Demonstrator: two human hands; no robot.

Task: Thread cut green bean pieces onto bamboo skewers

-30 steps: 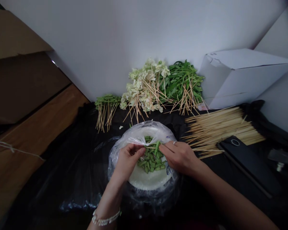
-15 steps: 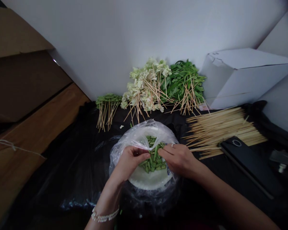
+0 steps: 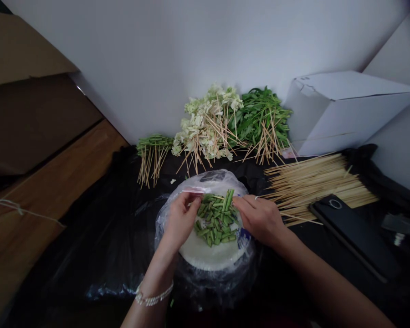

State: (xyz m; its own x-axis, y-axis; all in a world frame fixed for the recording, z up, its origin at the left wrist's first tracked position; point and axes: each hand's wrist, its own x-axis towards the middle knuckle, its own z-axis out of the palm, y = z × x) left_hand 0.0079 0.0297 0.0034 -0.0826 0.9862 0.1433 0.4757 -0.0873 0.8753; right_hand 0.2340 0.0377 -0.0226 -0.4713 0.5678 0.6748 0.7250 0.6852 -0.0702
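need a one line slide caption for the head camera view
Left hand and right hand flank a skewer threaded with green vegetable pieces, above a plastic-lined bowl.

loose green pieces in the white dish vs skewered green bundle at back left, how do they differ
The loose green pieces lie at mixed angles, while the skewered green bundle is lined up on sticks. The pieces are in the white dish; the bundle lies on black sheeting. Both are green.
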